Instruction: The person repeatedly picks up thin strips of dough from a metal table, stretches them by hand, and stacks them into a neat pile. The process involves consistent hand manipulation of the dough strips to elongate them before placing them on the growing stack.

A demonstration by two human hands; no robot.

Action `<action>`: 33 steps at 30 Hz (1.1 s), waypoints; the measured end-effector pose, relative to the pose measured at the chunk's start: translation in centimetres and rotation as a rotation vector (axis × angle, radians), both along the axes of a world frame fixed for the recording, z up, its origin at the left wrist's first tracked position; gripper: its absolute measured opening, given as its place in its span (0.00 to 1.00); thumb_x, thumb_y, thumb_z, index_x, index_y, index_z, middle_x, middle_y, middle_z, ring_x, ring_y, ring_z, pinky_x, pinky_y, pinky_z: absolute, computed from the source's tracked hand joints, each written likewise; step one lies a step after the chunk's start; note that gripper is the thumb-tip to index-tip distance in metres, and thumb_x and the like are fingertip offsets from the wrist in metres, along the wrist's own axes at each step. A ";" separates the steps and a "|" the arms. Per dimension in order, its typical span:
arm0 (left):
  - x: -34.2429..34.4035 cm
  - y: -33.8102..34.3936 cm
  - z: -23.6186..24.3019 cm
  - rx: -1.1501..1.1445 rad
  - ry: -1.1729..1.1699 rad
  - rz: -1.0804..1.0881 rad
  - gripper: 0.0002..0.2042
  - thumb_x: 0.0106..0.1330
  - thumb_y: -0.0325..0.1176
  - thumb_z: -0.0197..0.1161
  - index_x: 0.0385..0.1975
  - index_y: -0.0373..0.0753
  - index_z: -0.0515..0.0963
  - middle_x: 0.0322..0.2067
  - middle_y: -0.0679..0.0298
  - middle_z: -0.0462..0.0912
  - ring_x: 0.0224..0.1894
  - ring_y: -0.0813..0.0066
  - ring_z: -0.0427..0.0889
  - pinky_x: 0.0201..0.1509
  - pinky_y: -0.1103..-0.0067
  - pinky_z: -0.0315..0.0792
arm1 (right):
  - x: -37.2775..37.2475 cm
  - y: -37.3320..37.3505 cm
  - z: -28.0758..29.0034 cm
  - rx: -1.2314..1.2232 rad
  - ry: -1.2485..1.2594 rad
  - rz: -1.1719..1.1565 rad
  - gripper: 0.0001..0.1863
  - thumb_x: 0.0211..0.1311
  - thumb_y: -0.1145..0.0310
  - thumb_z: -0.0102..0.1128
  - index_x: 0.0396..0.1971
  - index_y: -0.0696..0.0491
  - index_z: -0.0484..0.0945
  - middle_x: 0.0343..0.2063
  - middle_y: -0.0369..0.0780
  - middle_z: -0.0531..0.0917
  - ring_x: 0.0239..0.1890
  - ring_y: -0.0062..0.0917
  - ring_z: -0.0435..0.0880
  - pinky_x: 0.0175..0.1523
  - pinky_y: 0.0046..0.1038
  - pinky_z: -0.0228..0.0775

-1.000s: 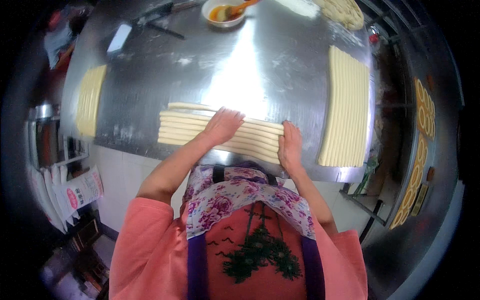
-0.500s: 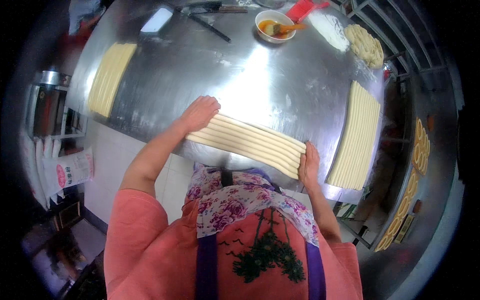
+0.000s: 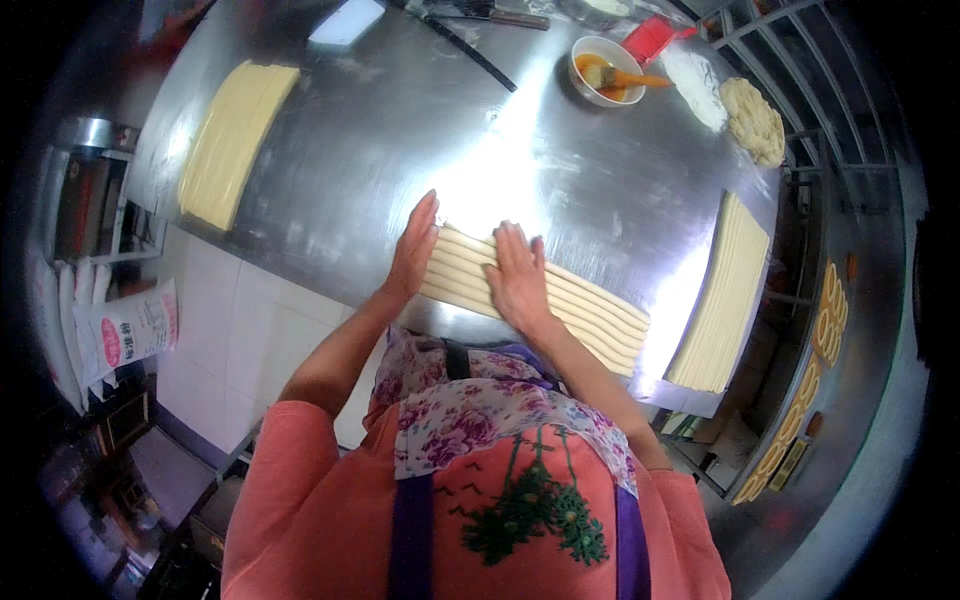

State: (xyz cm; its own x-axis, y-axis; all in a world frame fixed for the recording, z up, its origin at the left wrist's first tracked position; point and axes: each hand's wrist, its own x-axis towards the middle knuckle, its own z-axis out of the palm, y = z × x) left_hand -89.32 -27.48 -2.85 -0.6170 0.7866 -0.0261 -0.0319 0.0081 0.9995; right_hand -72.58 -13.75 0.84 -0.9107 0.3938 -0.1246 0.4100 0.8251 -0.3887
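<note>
Several long, pale dough ropes [image 3: 595,310] lie side by side along the near edge of the steel table. Against their left ends rests my left hand [image 3: 413,248], upright on its edge with the fingers straight. My right hand [image 3: 518,278] lies flat across the ropes, left of their middle, fingers spread and palm down. Neither hand grips anything. The part of the ropes beneath my right palm is hidden. To the right, another set of dough ropes [image 3: 722,300] lies close together, and at the far left is a third batch of dough strips [image 3: 235,145].
On the steel table [image 3: 370,170], a white bowl [image 3: 606,48] holds orange liquid and a brush [image 3: 625,78]. Beyond are a red scoop [image 3: 655,40], white flour [image 3: 695,90] and a dough lump [image 3: 753,122]. A black rod [image 3: 470,50] lies at the back; ring-shaped dough pieces [image 3: 790,440] sit far right.
My right hand has left the right ends of the ropes and moved left onto their tops. My left hand has straightened at the left ends. The view has shifted slightly.
</note>
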 end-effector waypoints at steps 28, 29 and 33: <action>-0.2 -0.7 0.0 -0.066 -0.091 -0.185 0.29 0.79 0.40 0.38 0.75 0.33 0.46 0.75 0.51 0.48 0.77 0.62 0.47 0.78 0.69 0.42 | -6.1 -5.7 -0.4 0.082 -0.091 -0.022 0.39 0.70 0.51 0.47 0.72 0.59 0.51 0.73 0.49 0.56 0.76 0.41 0.49 0.75 0.57 0.29; 0.0 -0.5 0.0 -0.050 -0.188 -0.153 0.29 0.79 0.42 0.37 0.74 0.33 0.47 0.75 0.52 0.48 0.77 0.63 0.46 0.78 0.69 0.41 | -6.1 -5.8 -0.7 0.099 -0.082 -0.028 0.39 0.70 0.51 0.46 0.72 0.59 0.51 0.73 0.49 0.56 0.76 0.41 0.50 0.75 0.57 0.29; -0.2 -0.7 -0.8 0.028 -0.381 -0.093 0.28 0.80 0.43 0.36 0.74 0.34 0.49 0.75 0.52 0.48 0.77 0.62 0.45 0.78 0.69 0.41 | -6.2 -5.8 -0.6 0.080 -0.058 -0.025 0.38 0.70 0.51 0.45 0.72 0.59 0.52 0.72 0.49 0.57 0.76 0.41 0.50 0.75 0.58 0.29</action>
